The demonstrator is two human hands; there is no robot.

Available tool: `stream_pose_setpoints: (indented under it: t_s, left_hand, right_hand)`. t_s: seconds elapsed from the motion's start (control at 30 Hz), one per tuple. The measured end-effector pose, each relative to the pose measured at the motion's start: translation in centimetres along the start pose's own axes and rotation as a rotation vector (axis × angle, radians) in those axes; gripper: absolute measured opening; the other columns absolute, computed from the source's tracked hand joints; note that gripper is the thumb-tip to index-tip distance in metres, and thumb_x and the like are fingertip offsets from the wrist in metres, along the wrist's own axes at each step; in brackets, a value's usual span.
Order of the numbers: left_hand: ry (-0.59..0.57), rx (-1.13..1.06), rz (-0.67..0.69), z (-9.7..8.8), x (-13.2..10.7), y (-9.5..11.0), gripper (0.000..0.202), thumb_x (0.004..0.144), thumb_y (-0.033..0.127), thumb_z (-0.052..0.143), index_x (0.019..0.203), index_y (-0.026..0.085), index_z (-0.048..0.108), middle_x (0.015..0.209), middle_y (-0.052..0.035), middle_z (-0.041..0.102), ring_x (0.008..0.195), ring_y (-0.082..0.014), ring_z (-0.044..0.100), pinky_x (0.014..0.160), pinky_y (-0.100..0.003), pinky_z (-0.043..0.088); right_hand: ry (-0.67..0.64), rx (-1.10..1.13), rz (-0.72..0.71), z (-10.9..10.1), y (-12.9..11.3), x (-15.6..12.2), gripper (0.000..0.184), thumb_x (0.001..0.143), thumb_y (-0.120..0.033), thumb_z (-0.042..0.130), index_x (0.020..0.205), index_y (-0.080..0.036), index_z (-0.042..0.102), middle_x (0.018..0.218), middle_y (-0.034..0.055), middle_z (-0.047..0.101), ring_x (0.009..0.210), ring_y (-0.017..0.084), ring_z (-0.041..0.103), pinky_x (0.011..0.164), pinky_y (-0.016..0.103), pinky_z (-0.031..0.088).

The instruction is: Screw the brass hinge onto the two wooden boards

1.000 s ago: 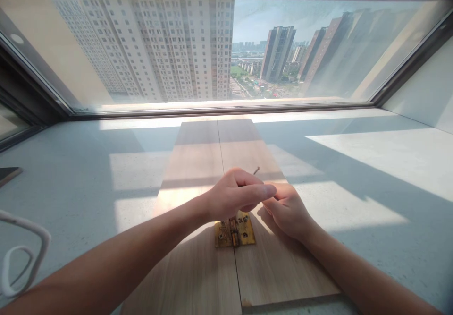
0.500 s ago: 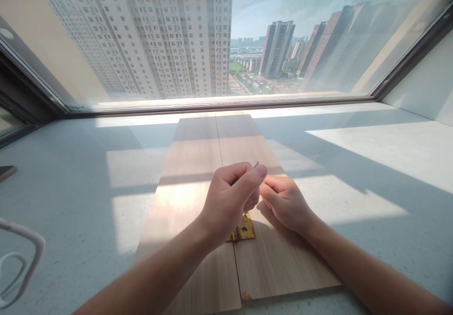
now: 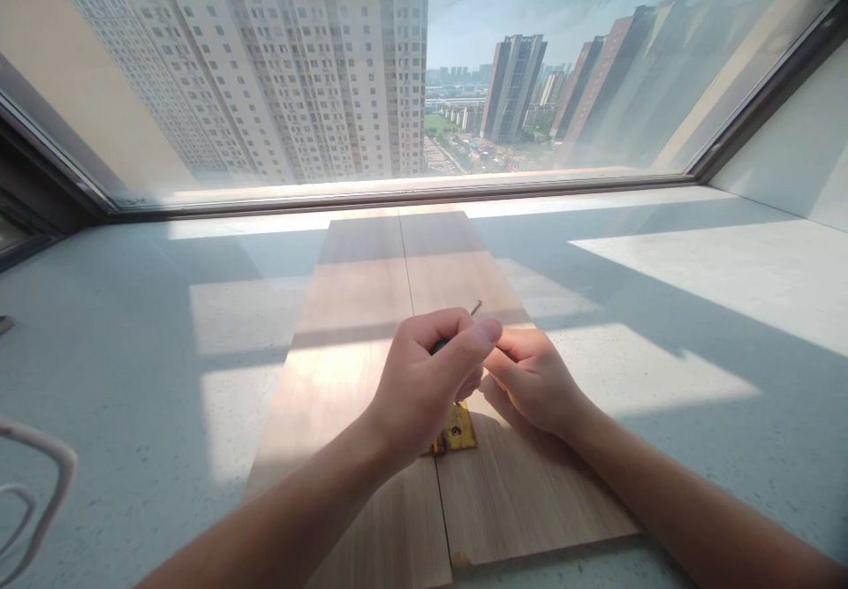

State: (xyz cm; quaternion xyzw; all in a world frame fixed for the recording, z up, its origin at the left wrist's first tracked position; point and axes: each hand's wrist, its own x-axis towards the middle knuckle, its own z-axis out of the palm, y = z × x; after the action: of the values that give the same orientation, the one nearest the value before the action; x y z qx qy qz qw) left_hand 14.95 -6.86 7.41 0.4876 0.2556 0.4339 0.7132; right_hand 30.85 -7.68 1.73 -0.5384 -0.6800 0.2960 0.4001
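Note:
My left hand (image 3: 434, 377) is closed in a fist above a brass-coloured hinge (image 3: 464, 434). Inside its curled fingers shows a bit of a dark green handle (image 3: 438, 345), apparently a screwdriver's, with the rest hidden. A thin screw (image 3: 476, 307) pokes up between thumb and index finger. My right hand (image 3: 533, 377) is closed too, its fingertips meeting the left hand's fingers; anything in them is hidden. The hinge lies across the seam of two wooden boards, the left board (image 3: 344, 306) and the right board (image 3: 530, 492), and my left hand partly covers it.
Both boards lie on a pale speckled sill (image 3: 695, 474) crossed by sun and shadow. A white cable (image 3: 63, 474) loops at the left edge, with a small dark object (image 3: 5, 324) beyond it. The window frame (image 3: 397, 199) bounds the far side.
The screw sticks out a little farther from my left hand, and more of the dark green handle shows. Both hands stay nearly in place; the view has shifted slightly.

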Motion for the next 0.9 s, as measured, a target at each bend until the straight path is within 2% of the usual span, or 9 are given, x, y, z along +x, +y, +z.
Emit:
stream_pose_setpoints:
  t_s: [0.17, 0.3, 0.43, 0.53, 0.6, 0.67, 0.77, 0.9]
  left_hand:
    - [-0.003, 0.046, 0.018, 0.1, 0.0, -0.3, 0.039, 0.082, 0.033, 0.063, 0.055, 0.019, 0.039, 0.047, 0.0066, 0.035, 0.047, -0.007, 0.03, 0.047, -0.024, 0.024]
    - [-0.061, 0.128, -0.006, -0.2, -0.2, 0.2, 0.014, 0.079, 0.021, 0.057, 0.073, 0.02, 0.045, 0.058, 0.0064, 0.043, 0.056, -0.0095, 0.038, 0.054, -0.024, 0.032]
    - [-0.2, 0.448, 0.041, -0.8, -0.3, 0.8, 0.008, 0.084, 0.017, 0.054, 0.087, 0.021, 0.048, 0.075, 0.0026, 0.051, 0.069, -0.0127, 0.045, 0.062, -0.026, 0.038]
    - [-0.281, 0.713, 0.191, -1.4, 0.1, 1.4, 0.004, 0.088, 0.023, 0.059, 0.087, 0.019, 0.057, 0.08, 0.0006, 0.055, 0.074, -0.0133, 0.049, 0.067, -0.026, 0.041]
    - [-0.259, 0.88, 0.332, -1.9, 0.3, 2.0, 0.009, 0.087, 0.027, 0.065, 0.088, 0.018, 0.066, 0.081, -0.0005, 0.057, 0.076, -0.0138, 0.051, 0.07, -0.027, 0.042]
    - [-0.207, 1.065, 0.406, -2.3, 0.4, 2.8, 0.014, 0.085, 0.032, 0.069, 0.091, 0.02, 0.072, 0.077, 0.0, 0.054, 0.071, -0.0131, 0.05, 0.064, -0.025, 0.04]
    - [-0.199, 1.261, 0.378, -2.5, 0.1, 4.0, 0.018, 0.087, 0.036, 0.067, 0.096, 0.022, 0.075, 0.072, 0.0007, 0.054, 0.061, -0.0118, 0.047, 0.055, -0.024, 0.034]
    - [-0.238, 1.356, 0.34, -2.1, -0.5, 4.9, 0.017, 0.091, 0.025, 0.059, 0.099, 0.021, 0.074, 0.082, -0.0025, 0.061, 0.066, -0.0134, 0.052, 0.057, -0.025, 0.039]
  right_hand:
    - [0.007, 0.011, -0.013, 0.0, 0.2, 0.0, 0.04, 0.091, -0.038, 0.048, 0.056, -0.021, 0.042, 0.053, -0.0027, 0.043, 0.054, 0.012, 0.04, 0.053, 0.027, 0.033]
    - [-0.006, 0.025, -0.028, -0.1, 0.4, 0.0, 0.039, 0.09, -0.037, 0.048, 0.056, -0.021, 0.04, 0.054, -0.0026, 0.042, 0.055, 0.012, 0.038, 0.052, 0.027, 0.031]
    - [-0.024, 0.048, -0.051, -0.1, 0.9, -0.1, 0.036, 0.088, -0.037, 0.051, 0.057, -0.02, 0.047, 0.056, -0.0016, 0.048, 0.056, 0.013, 0.043, 0.053, 0.027, 0.033]
    - [-0.016, 0.05, -0.053, -0.1, 1.0, -0.1, 0.037, 0.087, -0.041, 0.053, 0.057, -0.02, 0.048, 0.058, -0.0006, 0.05, 0.059, 0.014, 0.045, 0.054, 0.028, 0.034]
    - [-0.005, 0.042, -0.046, -0.1, 0.8, 0.0, 0.038, 0.088, -0.042, 0.052, 0.057, -0.02, 0.046, 0.057, -0.0011, 0.048, 0.058, 0.014, 0.044, 0.055, 0.028, 0.034]
    - [0.004, 0.031, -0.036, -0.1, 0.5, 0.0, 0.04, 0.089, -0.042, 0.051, 0.056, -0.02, 0.043, 0.055, -0.0025, 0.043, 0.056, 0.013, 0.041, 0.053, 0.027, 0.032]
    - [0.013, 0.025, -0.034, -0.1, 0.1, 0.1, 0.044, 0.09, -0.041, 0.052, 0.054, -0.021, 0.037, 0.052, -0.0045, 0.036, 0.052, 0.011, 0.034, 0.05, 0.027, 0.028]
    - [0.02, 0.022, -0.052, -0.1, 0.1, 0.1, 0.044, 0.09, -0.04, 0.052, 0.054, -0.022, 0.036, 0.05, -0.0051, 0.036, 0.05, 0.01, 0.033, 0.05, 0.027, 0.027]
